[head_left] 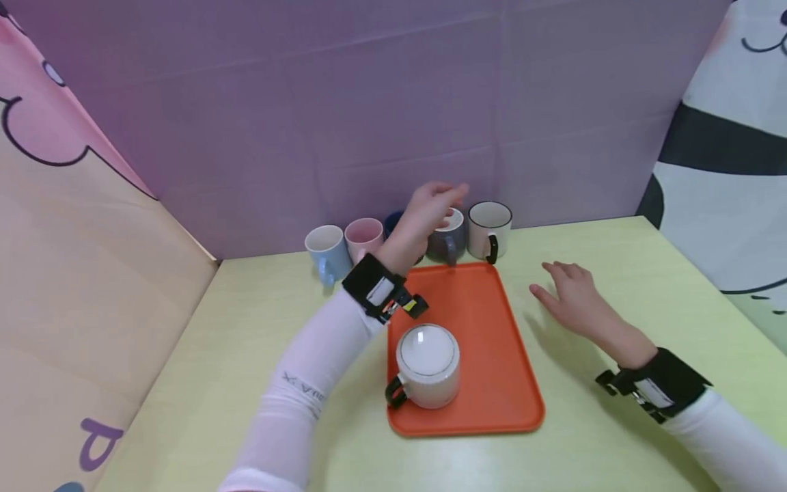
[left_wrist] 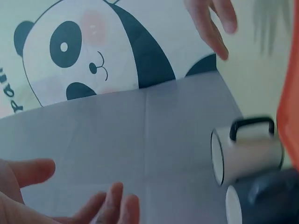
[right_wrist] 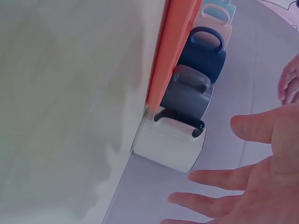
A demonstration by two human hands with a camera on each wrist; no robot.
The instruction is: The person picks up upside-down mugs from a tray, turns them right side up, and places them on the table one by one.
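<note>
1. Along the back edge of the table (head_left: 615, 437), a row of five mugs stands against the purple wall; the left hand (head_left: 430, 208) hovers over the grey mug (head_left: 447, 239), fingers loosely spread and holding nothing.
2. Beside the right edge of the orange tray (head_left: 492, 355), the right hand (head_left: 568, 294) rests flat on the table, fingers straight and slightly apart.
3. To lift the grey mug well, I judge the fingers should come down around its body or hook its handle, which faces the tray, without knocking the white mug (head_left: 490, 229) just beside it.
4. Near the tray's front left corner, a white mug with a black handle (head_left: 427, 365) sits upside down.
5. All the mugs look like glossy ceramic cylinders with looped handles; the tray is smooth plastic with a raised rim and rounded corners.
</note>
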